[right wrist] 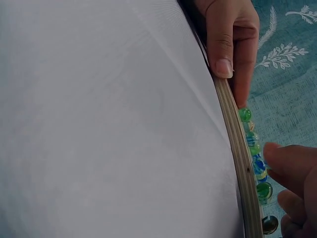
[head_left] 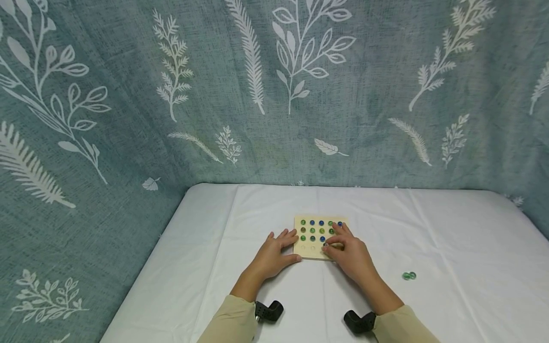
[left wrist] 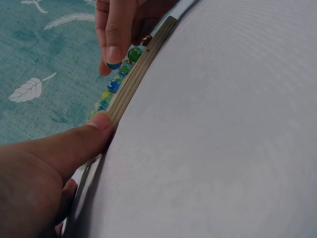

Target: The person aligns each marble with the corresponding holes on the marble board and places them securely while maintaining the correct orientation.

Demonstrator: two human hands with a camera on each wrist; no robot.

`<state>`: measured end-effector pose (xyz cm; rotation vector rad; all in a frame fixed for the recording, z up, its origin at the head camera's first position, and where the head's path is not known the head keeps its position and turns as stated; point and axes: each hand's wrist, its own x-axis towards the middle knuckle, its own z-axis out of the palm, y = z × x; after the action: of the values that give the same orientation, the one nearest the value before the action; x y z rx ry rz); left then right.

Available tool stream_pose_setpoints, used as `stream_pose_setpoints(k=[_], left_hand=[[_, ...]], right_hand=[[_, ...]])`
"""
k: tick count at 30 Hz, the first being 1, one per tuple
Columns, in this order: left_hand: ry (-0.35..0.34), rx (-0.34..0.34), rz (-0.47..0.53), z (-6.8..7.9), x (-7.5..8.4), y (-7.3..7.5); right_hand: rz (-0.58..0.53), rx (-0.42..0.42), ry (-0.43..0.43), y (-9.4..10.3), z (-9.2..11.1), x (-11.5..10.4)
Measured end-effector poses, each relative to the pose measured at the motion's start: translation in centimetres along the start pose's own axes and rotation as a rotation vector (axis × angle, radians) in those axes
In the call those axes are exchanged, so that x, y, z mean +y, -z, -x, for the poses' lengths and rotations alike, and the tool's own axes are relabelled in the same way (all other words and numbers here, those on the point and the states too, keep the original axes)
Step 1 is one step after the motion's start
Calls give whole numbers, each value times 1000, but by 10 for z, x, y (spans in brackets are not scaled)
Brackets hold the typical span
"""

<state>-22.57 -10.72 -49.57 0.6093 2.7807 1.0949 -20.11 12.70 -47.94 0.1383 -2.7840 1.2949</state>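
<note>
A pale wooden board (head_left: 308, 253) with rows of round hollows lies on the white-covered table, and green and blue glass marbles (head_left: 312, 230) sit in its far rows. Two hollows at the near left hold no marble. My left hand (head_left: 274, 256) rests at the board's left side, fingers spread straight along the edge and thumb (left wrist: 100, 120) against the near edge. Over the near row, my right hand (head_left: 350, 251) pinches a dark blue marble (left wrist: 114, 65) between thumb and fingertips. That hand covers the right part of the board.
Two loose green marbles (head_left: 409, 276) lie together on the white cloth (head_left: 429, 305), right of my right forearm. A teal curtain with white leaf prints (head_left: 257, 119) hangs behind the table and along its left side. Black wrist cameras (head_left: 269, 311) sit on both wrists.
</note>
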Motion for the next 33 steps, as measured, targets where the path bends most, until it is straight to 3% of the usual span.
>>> stream_pose_setpoints(k=[12, 33], left_hand=[[17, -10, 19, 2, 0, 1], [23, -5, 42, 4, 0, -1]], right_hand=[[116, -40, 31, -4, -1, -6], [153, -50, 29, -5, 0, -5]])
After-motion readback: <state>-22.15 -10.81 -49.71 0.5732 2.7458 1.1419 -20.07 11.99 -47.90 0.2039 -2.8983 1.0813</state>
